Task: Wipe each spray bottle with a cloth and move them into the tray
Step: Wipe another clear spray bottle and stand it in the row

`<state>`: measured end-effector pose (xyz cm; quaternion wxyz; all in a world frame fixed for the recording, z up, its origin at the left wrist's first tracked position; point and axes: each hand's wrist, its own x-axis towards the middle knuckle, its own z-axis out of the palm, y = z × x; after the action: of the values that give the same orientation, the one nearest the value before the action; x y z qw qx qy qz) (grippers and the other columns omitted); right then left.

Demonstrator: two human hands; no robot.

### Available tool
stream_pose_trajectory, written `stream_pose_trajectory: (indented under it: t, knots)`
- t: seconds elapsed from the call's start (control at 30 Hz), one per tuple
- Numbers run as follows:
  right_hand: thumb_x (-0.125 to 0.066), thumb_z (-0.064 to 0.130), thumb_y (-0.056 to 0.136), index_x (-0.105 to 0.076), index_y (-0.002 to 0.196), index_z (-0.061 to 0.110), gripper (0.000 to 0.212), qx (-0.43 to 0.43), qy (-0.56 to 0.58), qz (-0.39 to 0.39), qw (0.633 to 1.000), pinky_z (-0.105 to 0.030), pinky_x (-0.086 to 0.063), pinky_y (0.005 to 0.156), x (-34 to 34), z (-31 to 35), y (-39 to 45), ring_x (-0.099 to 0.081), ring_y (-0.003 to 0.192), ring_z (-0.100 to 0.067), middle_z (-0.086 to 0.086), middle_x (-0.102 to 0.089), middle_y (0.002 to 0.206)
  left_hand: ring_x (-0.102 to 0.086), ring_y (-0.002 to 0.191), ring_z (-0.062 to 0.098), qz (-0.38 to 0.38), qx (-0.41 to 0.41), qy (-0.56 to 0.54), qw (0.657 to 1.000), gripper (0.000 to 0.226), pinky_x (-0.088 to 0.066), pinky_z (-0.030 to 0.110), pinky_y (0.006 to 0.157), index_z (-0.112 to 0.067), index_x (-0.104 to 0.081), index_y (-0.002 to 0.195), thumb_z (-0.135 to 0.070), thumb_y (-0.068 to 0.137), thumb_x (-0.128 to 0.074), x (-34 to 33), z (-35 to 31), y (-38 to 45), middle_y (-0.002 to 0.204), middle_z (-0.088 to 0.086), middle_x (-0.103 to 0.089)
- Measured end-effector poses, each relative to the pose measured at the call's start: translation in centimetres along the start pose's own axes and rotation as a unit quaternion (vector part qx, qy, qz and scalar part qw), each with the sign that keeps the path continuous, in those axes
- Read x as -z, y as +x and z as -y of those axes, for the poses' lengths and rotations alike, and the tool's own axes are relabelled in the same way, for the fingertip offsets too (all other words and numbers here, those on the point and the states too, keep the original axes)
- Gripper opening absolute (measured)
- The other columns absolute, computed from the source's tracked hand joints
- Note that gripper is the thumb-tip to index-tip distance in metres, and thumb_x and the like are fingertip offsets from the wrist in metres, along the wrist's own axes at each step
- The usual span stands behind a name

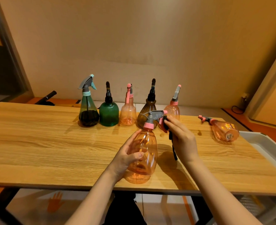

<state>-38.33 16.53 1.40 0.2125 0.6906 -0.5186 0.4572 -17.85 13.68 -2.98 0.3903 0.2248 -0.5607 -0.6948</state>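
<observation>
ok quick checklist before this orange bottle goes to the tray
1. Left hand has a firm hold on the held orange bottle: ok.
2. Right hand holds the dark cloth at the trigger: ok.
3. Whole bottle wiped: cannot tell.
4. White tray within view at right: ok.
5. Path to the tray free: not ok, a fallen orange bottle lies before it.
6. Five bottles in the back row upright: ok.

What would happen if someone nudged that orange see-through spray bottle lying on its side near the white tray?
The orange clear plastic spray bottle lying on its side would probably roll, since its rounded body rests on the smooth wooden table. It looks empty, so likely light and easily pushed. Its trigger head might stop a full turn, making it pivot instead.
</observation>
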Motion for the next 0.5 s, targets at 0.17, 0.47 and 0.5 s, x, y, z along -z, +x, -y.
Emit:
stream_pose_trajectory:
  t: [0.17, 0.47, 0.5]
  knots:
    - [-0.049, 0.012, 0.084, -0.064, 0.113, -0.001, 0.034, -0.023, 0.016, -0.025, 0.999, -0.039, -0.044, 0.096, -0.5, 0.5, 2.7, -0.056, 0.113, -0.029, -0.017, -0.061, 0.119, -0.059, 0.118, 0.028, -0.002, 0.006, 0.007, 1.000, 0.088, -0.050, 0.045, 0.095, -0.041, -0.041, 0.136, -0.030, 0.057, -0.077, 0.0, 0.1, -0.2, 0.132, 0.007, -0.058]
    - [-0.064, -0.022, 0.066, -0.065, 0.112, 0.003, 0.053, -0.033, 0.017, 0.009, 0.999, -0.025, -0.036, 0.100, -1.2, 1.2, -2.0, -0.050, 0.115, -0.014, -0.013, -0.061, 0.120, -0.059, 0.118, 0.027, -0.009, 0.000, 0.008, 1.000, 0.084, -0.050, 0.048, 0.096, -0.043, -0.043, 0.134, -0.031, 0.059, -0.077, 0.1, 0.1, 0.0, 0.132, 0.007, -0.057]
    - [-0.065, -0.021, 0.066, -0.066, 0.111, 0.003, 0.051, -0.031, 0.020, 0.008, 0.999, -0.026, -0.039, 0.098, -0.9, 1.2, -2.0, -0.051, 0.113, -0.014, -0.013, -0.062, 0.119, -0.060, 0.118, 0.027, -0.009, 0.000, 0.009, 1.000, 0.084, -0.050, 0.048, 0.095, -0.043, -0.043, 0.134, -0.031, 0.059, -0.077, 0.1, 0.2, 0.0, 0.132, 0.007, -0.058]
